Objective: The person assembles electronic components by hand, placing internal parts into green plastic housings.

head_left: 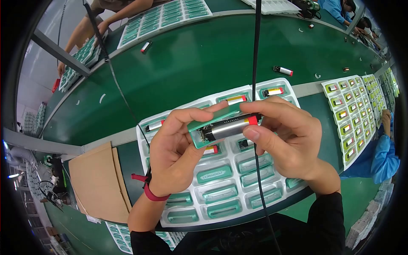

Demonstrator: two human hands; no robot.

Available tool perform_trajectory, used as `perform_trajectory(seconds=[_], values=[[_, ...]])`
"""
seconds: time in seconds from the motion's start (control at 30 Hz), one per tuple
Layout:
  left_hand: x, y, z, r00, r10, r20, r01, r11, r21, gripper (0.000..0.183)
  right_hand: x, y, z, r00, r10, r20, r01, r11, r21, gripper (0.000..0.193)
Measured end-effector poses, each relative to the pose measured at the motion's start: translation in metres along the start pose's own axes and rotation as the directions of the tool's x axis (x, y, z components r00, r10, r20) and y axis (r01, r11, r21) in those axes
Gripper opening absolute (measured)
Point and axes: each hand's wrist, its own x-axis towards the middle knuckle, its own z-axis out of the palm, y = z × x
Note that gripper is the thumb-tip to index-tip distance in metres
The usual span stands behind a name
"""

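Observation:
My left hand (172, 146) holds a teal plastic casing (196, 137) by its left end, above the white tray. Lying at least partly in the casing is a silver cylindrical battery (231, 129) with a red end, a black frame and small electronics at its left end. My right hand (293, 138) pinches the red end between thumb and fingers. Below both hands, the white compartment tray (234, 180) carries several teal casings (213, 174). Some of its upper compartments also hold batteries (274, 91); my hands hide part of the tray.
A green conveyor belt (191, 63) runs behind the tray, with loose batteries (283, 71) on it. A black cable (256, 55) hangs in front of the work. Cardboard (93, 178) lies left; filled trays (346, 114) stand right. Co-workers' arms show at the far edges.

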Motion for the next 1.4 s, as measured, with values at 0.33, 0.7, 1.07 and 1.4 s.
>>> perform_trajectory(seconds=[0.33,0.7,1.07,1.4], values=[[-0.001,-0.004,0.003,0.998,-0.065,0.013,0.066,0.996,-0.054,0.04,-0.003,0.005,0.006,0.986,0.165,-0.04,-0.164,0.986,0.013,0.029],[-0.004,0.0,0.008,0.999,-0.048,-0.018,0.048,0.998,-0.036,0.042,-0.003,-0.004,0.007,0.958,0.28,-0.056,-0.266,0.946,0.185,0.024],[-0.001,-0.013,0.012,0.995,0.001,-0.097,-0.003,1.0,-0.02,0.037,0.005,0.017,0.012,0.99,-0.053,-0.133,0.029,0.983,-0.181,0.02],[-0.01,-0.013,0.01,0.985,-0.001,-0.171,0.019,0.994,0.105,0.033,0.004,0.03,0.012,0.988,-0.016,-0.154,-0.011,0.985,-0.171,0.032]])
